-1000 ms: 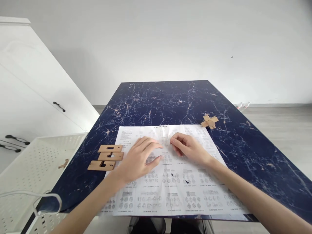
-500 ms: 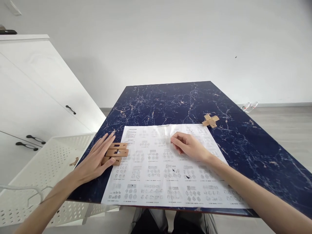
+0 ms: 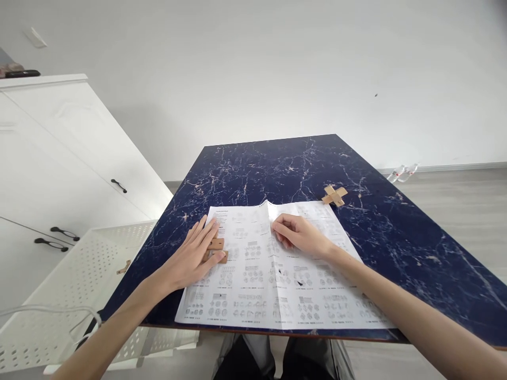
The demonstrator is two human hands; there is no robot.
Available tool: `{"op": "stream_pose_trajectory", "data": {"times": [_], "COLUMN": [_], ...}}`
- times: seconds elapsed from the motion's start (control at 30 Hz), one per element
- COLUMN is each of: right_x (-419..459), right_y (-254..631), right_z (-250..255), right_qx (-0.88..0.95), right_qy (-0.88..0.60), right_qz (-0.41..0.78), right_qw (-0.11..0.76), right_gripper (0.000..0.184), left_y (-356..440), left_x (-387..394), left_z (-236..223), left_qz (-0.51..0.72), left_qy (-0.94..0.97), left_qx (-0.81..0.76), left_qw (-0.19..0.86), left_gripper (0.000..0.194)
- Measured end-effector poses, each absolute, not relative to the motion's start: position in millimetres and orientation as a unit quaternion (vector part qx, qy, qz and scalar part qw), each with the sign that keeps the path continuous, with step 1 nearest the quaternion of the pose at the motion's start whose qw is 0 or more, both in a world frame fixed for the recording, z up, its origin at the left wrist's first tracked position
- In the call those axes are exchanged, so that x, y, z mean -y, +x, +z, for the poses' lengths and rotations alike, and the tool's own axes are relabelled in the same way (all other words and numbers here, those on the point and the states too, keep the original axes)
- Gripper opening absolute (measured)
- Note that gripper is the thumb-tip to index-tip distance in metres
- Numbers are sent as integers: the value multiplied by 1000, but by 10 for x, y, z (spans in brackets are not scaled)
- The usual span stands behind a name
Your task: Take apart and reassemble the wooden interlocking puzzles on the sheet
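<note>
A printed instruction sheet [image 3: 253,295] with rows of small diagrams lies on the dark blue marbled table. My left hand [image 3: 194,256] rests flat over its left side, fingers stretched out and thumb apart. Partly covered beneath it are notched wooden puzzle pieces [image 3: 216,244]; their ends poke out by the thumb and fingers. On the right half of the sheet rests my right hand [image 3: 299,235], fingers curled and thumb against them beside the raised centre crease. Whatever those fingertips hold, if anything, is hidden. An assembled wooden cross puzzle [image 3: 335,196] sits by the sheet's upper right corner.
The blue table [image 3: 269,169] stands near a pale wall. To the left are a white cabinet [image 3: 79,158] and a white perforated basket [image 3: 106,253], with a small wooden piece [image 3: 124,267] in it and a white cable [image 3: 47,307] across it. Clear bottles [image 3: 402,172] stand beyond the table's right edge.
My left hand has slid right over the wooden pieces, covering more of them. The sheet's centre crease has buckled upward. My right hand stays curled, slightly further left in view. The camera has shifted a little.
</note>
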State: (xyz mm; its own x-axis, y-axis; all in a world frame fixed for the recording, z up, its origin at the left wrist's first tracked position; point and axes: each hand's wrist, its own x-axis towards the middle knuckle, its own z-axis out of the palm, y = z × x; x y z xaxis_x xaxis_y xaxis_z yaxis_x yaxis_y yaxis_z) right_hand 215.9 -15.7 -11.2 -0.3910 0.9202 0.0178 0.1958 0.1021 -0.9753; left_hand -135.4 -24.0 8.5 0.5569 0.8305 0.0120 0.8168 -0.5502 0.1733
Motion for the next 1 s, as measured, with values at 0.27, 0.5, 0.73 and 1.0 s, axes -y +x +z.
{"op": "stream_pose_trajectory", "data": {"times": [0.27, 0.5, 0.73, 1.0], "right_x": [157, 138, 110, 108], "right_y": [2247, 2305, 2304, 2272], "right_z": [-21, 21, 17, 7], "right_qx": [685, 735, 762, 764], "right_qy": [-455, -450, -439, -442], "right_qz": [453, 410, 392, 373], "right_qw": [345, 298, 270, 285], "right_gripper": [31, 26, 26, 17], "left_y": [-1070, -686, -361, -416], "left_x": [275, 243, 189, 76], "left_z": [96, 72, -18, -117], "left_qz": [34, 52, 49, 72], "left_qy": [882, 894, 893, 891], "left_qx": [-457, -423, -416, -421], "left_qw": [110, 138, 164, 151], "left_gripper": [75, 75, 81, 76]}}
